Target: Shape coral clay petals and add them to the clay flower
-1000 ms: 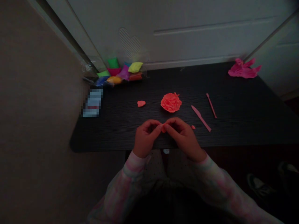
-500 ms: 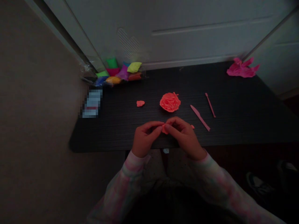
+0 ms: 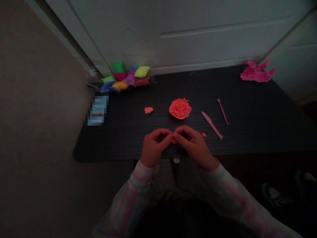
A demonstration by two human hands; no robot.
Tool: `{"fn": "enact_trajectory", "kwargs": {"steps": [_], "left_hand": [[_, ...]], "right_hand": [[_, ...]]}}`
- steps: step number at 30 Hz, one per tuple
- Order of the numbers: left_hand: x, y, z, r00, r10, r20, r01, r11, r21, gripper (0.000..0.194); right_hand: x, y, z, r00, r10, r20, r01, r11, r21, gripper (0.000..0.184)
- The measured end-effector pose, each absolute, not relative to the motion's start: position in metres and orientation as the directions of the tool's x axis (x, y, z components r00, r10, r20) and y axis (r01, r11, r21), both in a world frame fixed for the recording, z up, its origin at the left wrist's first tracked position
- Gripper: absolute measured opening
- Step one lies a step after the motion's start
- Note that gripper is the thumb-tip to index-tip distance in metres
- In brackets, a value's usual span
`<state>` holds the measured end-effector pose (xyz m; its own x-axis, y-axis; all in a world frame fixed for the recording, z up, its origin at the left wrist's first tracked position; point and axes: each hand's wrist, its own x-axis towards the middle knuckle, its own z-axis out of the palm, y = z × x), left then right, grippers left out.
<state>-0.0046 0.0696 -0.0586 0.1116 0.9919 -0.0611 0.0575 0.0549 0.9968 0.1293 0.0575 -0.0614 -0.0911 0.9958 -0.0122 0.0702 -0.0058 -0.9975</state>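
Between the fingertips of both hands is a small piece of coral modelling clay, mostly covered by the thumbs. My left hand pinches it from the left, and my right hand pinches it from the right. Just beyond my fingers lies a ruffled coral clay flower made of folded layers. A flat clay scrap rests left of the flower, and a smaller clay bit sits beside my right hand. Farther right are a pink plastic knife and a thin pink modelling tool.
The dark table stands against a pale panelled door. Colourful clay packets lie in clear plastic at the back left, near a blurred-out pale item. A crumpled pink wrapper is at the back right. Shoes show at the lower right.
My fingertips have drawn closer together over the clay piece, covering more of it. My right hand has shifted slightly, so the small clay bit beside it shows more fully.
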Motion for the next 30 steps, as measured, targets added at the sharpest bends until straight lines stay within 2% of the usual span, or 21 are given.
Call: {"fn": "enact_trajectory", "kwargs": {"steps": [11, 22, 27, 30], "left_hand": [[-0.0041, 0.0699, -0.0616, 0.045, 0.998, -0.046, 0.025, 0.045, 0.999, 0.006], [-0.0047, 0.0700, -0.0612, 0.128, 0.990, -0.064, 0.051, 0.058, 0.997, 0.002], [-0.0024, 0.0711, -0.0617, 0.105, 0.991, -0.083, -0.105, 0.094, 0.990, 0.017], [-0.0017, 0.0714, -0.0619, 0.142, 0.985, -0.101, -0.069, 0.111, 0.991, 0.020]], "right_hand": [[0.1271, 0.0573, -0.0629, -0.058, 0.998, -0.005, 0.024, -0.004, -1.000, 0.009], [0.1284, 0.0573, -0.0640, -0.058, 0.998, -0.003, 0.016, -0.003, -1.000, 0.009], [0.1287, 0.0581, -0.0639, -0.024, 1.000, 0.014, -0.007, 0.014, -1.000, 0.008], [0.1300, 0.0589, -0.0642, -0.007, 0.999, 0.034, 0.007, 0.034, -0.999, 0.006]]}}
